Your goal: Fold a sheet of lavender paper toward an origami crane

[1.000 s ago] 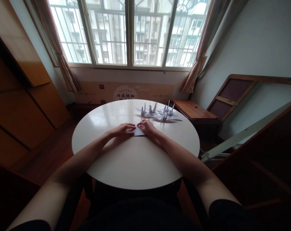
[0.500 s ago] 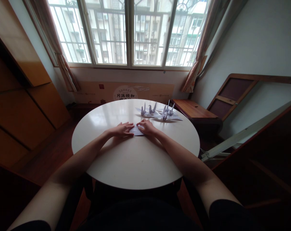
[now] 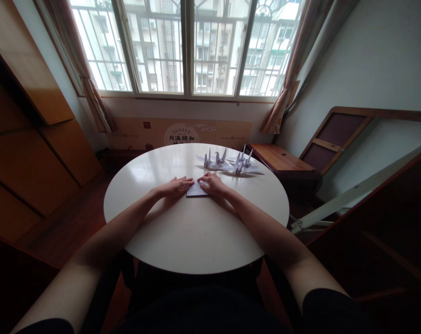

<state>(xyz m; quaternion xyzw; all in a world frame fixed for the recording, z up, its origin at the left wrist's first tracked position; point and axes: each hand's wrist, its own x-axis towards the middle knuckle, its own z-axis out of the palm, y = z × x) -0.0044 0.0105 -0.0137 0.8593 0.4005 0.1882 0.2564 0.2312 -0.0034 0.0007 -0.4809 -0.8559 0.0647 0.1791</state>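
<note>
A small piece of folded white paper (image 3: 197, 190) lies flat on the round white table (image 3: 196, 236), between my two hands. My left hand (image 3: 178, 186) rests at its left side, fingers stretched out and the tips on the paper's upper left edge. On the opposite side, my right hand (image 3: 213, 184) has bent fingers pressed onto the paper and covers its right part. Beyond the hands, to the right, stand several folded paper cranes (image 3: 220, 160) with raised necks and tails.
A low wooden cabinet (image 3: 281, 157) stands behind the table on the right, with a wooden frame (image 3: 337, 137) leaning by the wall. A printed cardboard panel (image 3: 133, 132) is under the barred window (image 3: 217, 51). Orange-brown cupboards (image 3: 57, 153) line the left side.
My left thumb has drawn back from the paper's lower left corner, so more of its front edge shows. The right hand stays nearly in place.
</note>
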